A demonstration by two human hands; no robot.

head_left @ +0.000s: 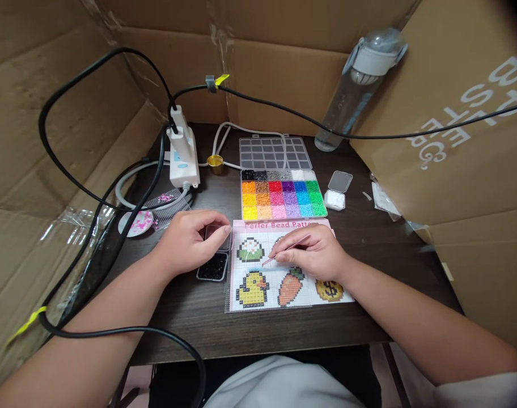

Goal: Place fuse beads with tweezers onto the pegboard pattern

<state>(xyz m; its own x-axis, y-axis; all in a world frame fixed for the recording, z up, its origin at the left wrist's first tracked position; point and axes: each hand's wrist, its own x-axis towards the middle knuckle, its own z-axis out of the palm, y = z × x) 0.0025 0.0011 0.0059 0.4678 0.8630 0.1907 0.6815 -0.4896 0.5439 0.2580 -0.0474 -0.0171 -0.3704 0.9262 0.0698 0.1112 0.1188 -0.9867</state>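
Note:
My right hand point(316, 252) is closed on slim pinkish tweezers point(299, 242). Their tips point down and left over the bead pattern sheet point(270, 264), between its designs. On the sheet are a yellow duck point(253, 290), an orange carrot point(289, 288) and a green-and-white design point(250, 249); a clear pegboard seems to lie over it. My left hand point(194, 241) rests at the sheet's left edge, thumb and forefinger apart with nothing seen between them; its other fingers are hidden. Just below it stands a small clear box of black beads point(212, 266), its lid raised behind and partly covered by that hand.
Behind the sheet sits a sorted bead case point(284, 195) with its lid folded back. To its right is a small box of white beads point(335, 199). A power strip point(184, 153), black cables point(133, 209), a gold cup point(215, 164), a dish point(136, 224) and a bottle point(354, 85) surround these.

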